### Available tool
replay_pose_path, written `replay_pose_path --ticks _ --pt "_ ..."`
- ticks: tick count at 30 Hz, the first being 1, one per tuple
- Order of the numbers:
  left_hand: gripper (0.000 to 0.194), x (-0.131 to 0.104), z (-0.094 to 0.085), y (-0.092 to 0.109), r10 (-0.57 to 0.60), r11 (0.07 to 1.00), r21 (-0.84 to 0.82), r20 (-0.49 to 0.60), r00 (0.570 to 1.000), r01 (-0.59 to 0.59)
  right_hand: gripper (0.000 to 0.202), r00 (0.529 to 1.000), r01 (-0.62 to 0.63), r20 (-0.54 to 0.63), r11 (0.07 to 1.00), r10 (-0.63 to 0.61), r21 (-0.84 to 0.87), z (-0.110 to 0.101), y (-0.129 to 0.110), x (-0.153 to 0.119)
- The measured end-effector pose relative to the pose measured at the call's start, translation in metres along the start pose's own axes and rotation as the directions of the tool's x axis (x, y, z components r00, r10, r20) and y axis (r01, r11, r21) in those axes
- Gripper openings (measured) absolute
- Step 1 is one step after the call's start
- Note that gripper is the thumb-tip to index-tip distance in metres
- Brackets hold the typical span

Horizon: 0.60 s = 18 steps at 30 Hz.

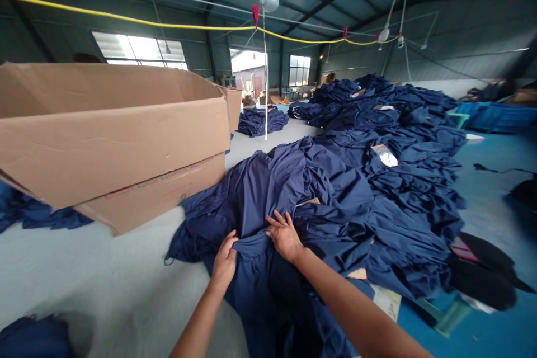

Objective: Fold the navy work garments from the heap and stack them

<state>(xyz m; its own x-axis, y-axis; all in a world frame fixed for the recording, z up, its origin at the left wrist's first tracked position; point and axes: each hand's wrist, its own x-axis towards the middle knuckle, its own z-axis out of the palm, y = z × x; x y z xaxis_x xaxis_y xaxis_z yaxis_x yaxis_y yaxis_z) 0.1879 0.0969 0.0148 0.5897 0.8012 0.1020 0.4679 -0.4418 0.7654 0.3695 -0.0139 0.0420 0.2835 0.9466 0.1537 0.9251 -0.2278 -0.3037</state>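
A navy blue garment (260,268) lies in front of me at the near end of a large heap of similar navy garments (335,179). My left hand (225,257) is closed on a fold of its fabric, thumb and fingers pinched at the edge. Flat on the cloth just to the right rests my right hand (284,235), its fingers spread. Part of a tan tag (310,201) shows among the folds beyond that hand. The full outline of the garment is lost in the heap.
A big open cardboard box (113,145) stands at the left on another carton (168,196). At the right are a black padded seat (482,274) and blue bins (499,116). More folded navy garments (262,121) lie farther back. A yellow cable (126,20) hangs overhead.
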Motion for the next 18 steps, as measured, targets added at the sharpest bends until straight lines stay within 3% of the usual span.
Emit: replay_pose_path --ticks 7,10,12,14,16,17,18 --pt "0.034 -0.056 -0.022 -0.022 -0.092 0.994 -0.060 0.017 0.996 0.093 0.037 0.997 0.003 0.075 0.996 -0.010 0.091 0.010 -0.047 -0.045" --pt "0.027 -0.092 -0.029 -0.024 -0.125 0.990 -0.039 0.158 0.980 0.133 0.035 0.973 -0.009 0.229 1.000 0.004 0.021 0.008 -0.067 -0.071" --pt "0.019 -0.112 -0.035 -0.019 -0.142 0.987 -0.017 0.355 0.924 0.158 0.031 0.912 -0.003 0.411 0.999 0.022 -0.046 -0.001 -0.080 -0.084" --pt "0.009 -0.125 -0.042 -0.012 -0.168 0.979 0.001 0.585 0.794 0.206 0.022 0.824 0.023 0.566 0.998 0.015 -0.060 -0.015 -0.092 -0.090" --pt "0.012 -0.127 -0.051 -0.007 -0.170 0.968 -0.001 0.734 0.657 0.252 0.024 0.791 0.047 0.612 0.998 -0.019 -0.030 -0.028 -0.101 -0.088" --pt "0.020 -0.125 -0.056 -0.007 -0.162 0.967 -0.012 0.746 0.646 0.256 0.029 0.805 0.043 0.592 0.999 -0.022 -0.021 -0.033 -0.104 -0.084" --pt "0.029 -0.121 -0.059 -0.008 -0.169 0.970 -0.008 0.701 0.693 0.244 0.033 0.842 0.025 0.540 0.999 -0.009 -0.021 -0.037 -0.105 -0.077"
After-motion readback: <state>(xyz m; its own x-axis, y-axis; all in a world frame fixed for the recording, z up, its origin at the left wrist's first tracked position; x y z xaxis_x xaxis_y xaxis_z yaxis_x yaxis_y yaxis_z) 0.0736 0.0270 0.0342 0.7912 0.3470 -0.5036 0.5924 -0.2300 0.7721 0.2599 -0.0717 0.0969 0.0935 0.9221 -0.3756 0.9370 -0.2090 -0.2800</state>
